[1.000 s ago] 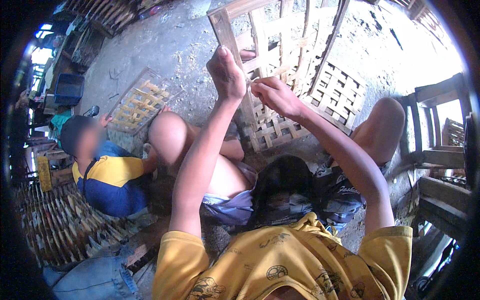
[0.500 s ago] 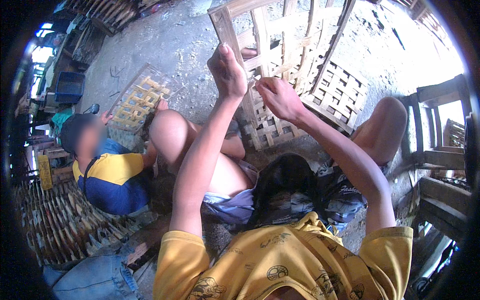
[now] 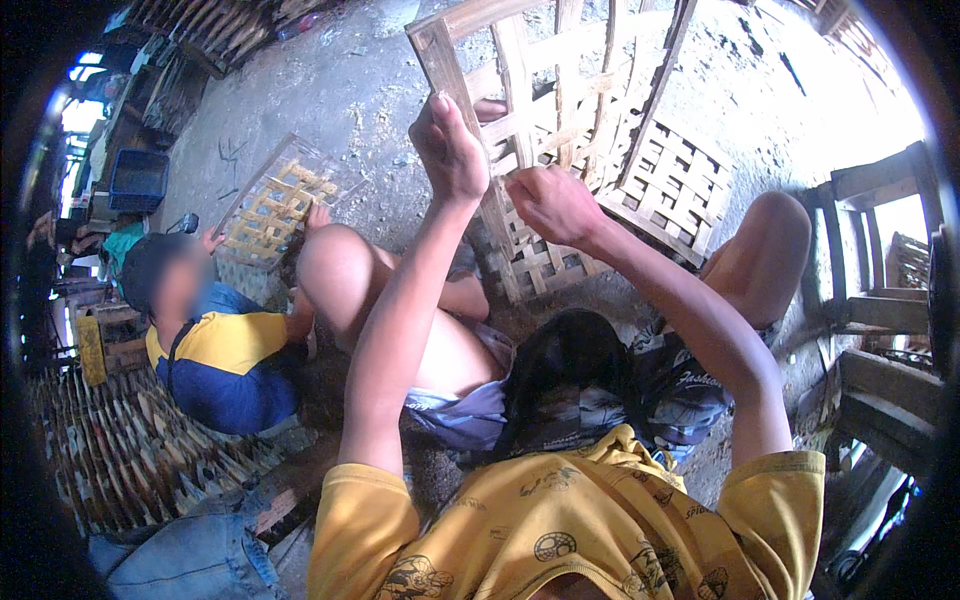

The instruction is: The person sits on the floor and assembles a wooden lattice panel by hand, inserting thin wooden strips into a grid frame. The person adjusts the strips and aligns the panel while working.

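A wooden frame (image 3: 447, 62) with light bamboo strips woven across it stands tilted in front of my knees. The weave is dense at its lower end and loose with wide gaps higher up. My left hand (image 3: 450, 150) is closed round the frame's left rail, thumb on the near side and fingertips showing through the gap behind. Just right of that rail, my right hand (image 3: 556, 204) is closed at the end of a bamboo strip (image 3: 520, 150); the fingers hide most of what they pinch. Another densely woven part (image 3: 680, 180) shows beyond the frame's right rail.
At the left a co-worker (image 3: 220, 360) in a yellow and blue shirt sits holding a smaller woven panel (image 3: 280, 205). A slatted bamboo surface (image 3: 130, 440) and blue denim (image 3: 185, 560) lie lower left. A blue crate (image 3: 139, 180) stands farther back; a wooden structure (image 3: 885, 300) is at right.
The frame has tipped slightly to the left, and my left hand with it. My right hand has moved slightly down and left and its fingers have curled tighter.
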